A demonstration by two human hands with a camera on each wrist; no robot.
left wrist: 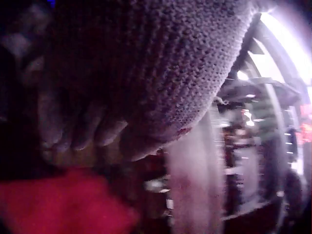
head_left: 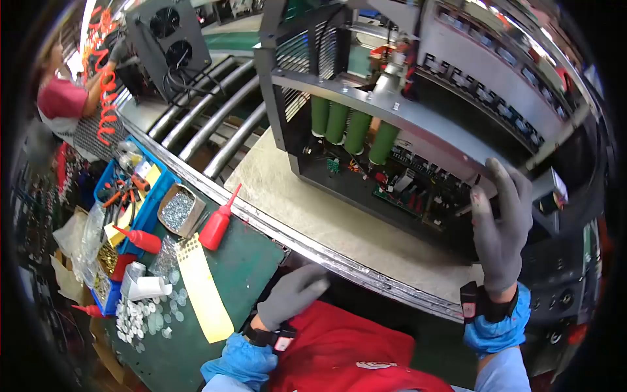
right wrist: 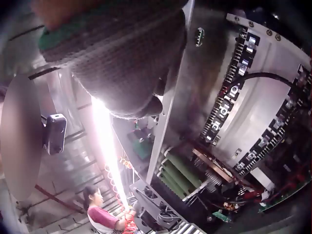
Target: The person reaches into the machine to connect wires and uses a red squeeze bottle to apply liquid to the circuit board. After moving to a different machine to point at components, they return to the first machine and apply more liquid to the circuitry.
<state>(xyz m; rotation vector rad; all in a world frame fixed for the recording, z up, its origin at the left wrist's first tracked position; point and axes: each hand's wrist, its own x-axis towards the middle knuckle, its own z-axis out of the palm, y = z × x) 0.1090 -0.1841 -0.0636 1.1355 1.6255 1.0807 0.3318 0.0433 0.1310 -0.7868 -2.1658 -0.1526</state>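
While the open-sided dark metal chassis [head_left: 372, 103] is standing on a pale flat surface [head_left: 264, 173], the gray-gloved right hand [head_left: 501, 235] is hovering at its right end, fingers fairly straight and parted, holding nothing visible; whether they're touching the frame, I cannot tell. On the near side of the chassis, the gray-gloved left hand [head_left: 290, 297] is idling, fingers loosely bent, with nothing visible in them. So we're watching, I judge, a handling or checking step on this chassis, and the next move is probably calling for a sure hold on bare metal, well away from the exposed green circuit boards [head_left: 392, 199]. And what a unit: four green cylinders [head_left: 357, 130] are lining up inside it, and slotted vents [head_left: 294, 55] are showing at its left end.
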